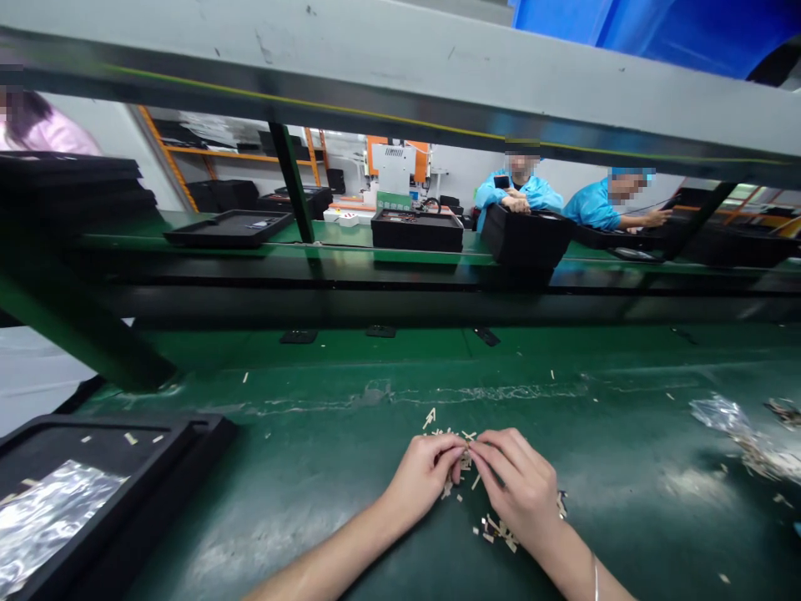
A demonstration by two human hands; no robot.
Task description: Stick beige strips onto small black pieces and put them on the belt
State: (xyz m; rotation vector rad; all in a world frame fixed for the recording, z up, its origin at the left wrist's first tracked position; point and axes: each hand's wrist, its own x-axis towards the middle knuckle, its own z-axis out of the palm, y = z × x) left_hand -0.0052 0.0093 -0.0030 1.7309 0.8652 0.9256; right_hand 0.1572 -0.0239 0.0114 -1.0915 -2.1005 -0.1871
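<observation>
Small, flat, narrow beige strips [466, 462] lie in a loose jumble on the green surface [313, 501], several crossing at angles. Another small heap of pale and dark bits [504, 531] sits nearer the wearer, partly hidden behind the right hand [522, 484], its pieces overlapping.

Above pale strips [499, 532] scattered on a green work surface [300, 501], the left hand [422, 476] and right hand [524, 486] meet with pinched fingertips, any piece between them too small to make out, while a black tray [163, 472] bearing a silvery sheet [59, 522] lies at left and two co-workers in blue [546, 196] occupy a farther bench [338, 234].
</observation>
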